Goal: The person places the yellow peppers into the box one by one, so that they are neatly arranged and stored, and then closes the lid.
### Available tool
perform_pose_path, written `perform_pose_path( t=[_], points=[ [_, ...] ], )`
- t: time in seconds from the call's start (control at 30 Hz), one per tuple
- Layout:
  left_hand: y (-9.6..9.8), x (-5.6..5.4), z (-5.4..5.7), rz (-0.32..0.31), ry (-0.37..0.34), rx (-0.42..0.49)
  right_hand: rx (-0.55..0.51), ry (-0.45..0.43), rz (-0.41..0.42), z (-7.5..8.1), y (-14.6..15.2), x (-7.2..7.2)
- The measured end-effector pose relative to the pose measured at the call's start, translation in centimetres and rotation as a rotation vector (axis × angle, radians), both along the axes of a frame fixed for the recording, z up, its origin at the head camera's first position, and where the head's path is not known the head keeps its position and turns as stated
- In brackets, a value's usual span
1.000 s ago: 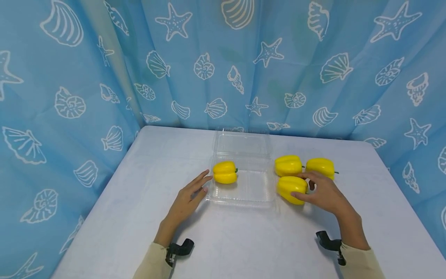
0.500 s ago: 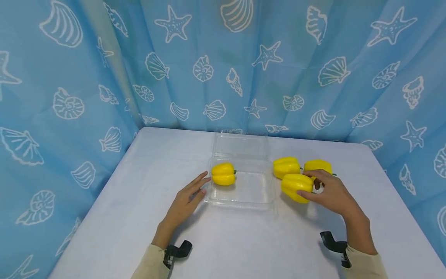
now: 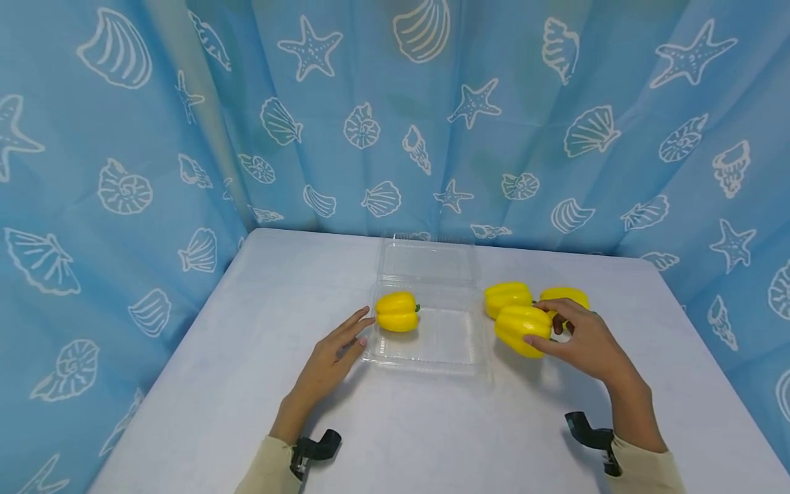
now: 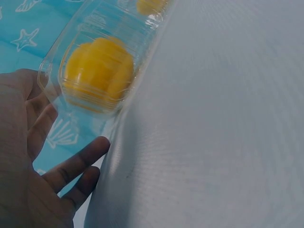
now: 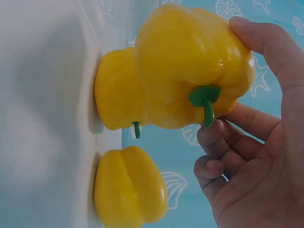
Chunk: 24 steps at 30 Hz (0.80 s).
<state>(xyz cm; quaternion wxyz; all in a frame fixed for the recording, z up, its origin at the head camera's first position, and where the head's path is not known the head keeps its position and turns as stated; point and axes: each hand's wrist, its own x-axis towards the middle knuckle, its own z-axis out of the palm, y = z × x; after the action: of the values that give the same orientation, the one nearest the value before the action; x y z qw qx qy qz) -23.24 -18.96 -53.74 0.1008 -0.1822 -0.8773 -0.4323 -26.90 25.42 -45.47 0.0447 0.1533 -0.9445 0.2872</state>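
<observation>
My right hand [image 3: 577,339] pinches a yellow bell pepper [image 3: 521,331] between thumb and fingers. In the right wrist view this pepper shows its green stem [image 5: 207,105] and is lifted off the white tabletop. Behind it lie a second yellow pepper [image 3: 507,297] and a third one [image 3: 564,296], the latter partly covered by my fingers. At the left, my left hand [image 3: 330,360] has relaxed, spread fingers, with fingertips right at the left edge of the clear plastic clamshell box [image 3: 450,336]. Another yellow pepper [image 3: 397,312] sits in the left part of its base.
The clamshell's lid [image 3: 428,263] lies folded back toward the far table edge. A white cloth covers the table [image 3: 420,425]. A blue curtain [image 3: 395,123] with white shell prints hangs behind and along both sides.
My right hand has raised its pepper off the table and shifted it slightly right, then a little back left. The left hand has stayed beside the box.
</observation>
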Motion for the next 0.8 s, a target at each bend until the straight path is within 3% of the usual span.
perform_pose_path(
  t=[0.37, 0.8],
  points=[
    [0.0, 0.1, 0.1, -0.008, 0.01, -0.003, -0.029, 0.072, 0.017, 0.3, -0.6, -0.3],
    [0.0, 0.0, -0.1, 0.008, 0.012, -0.018, -0.039, 0.078, 0.019, 0.3, -1.4, -0.6]
  ],
)
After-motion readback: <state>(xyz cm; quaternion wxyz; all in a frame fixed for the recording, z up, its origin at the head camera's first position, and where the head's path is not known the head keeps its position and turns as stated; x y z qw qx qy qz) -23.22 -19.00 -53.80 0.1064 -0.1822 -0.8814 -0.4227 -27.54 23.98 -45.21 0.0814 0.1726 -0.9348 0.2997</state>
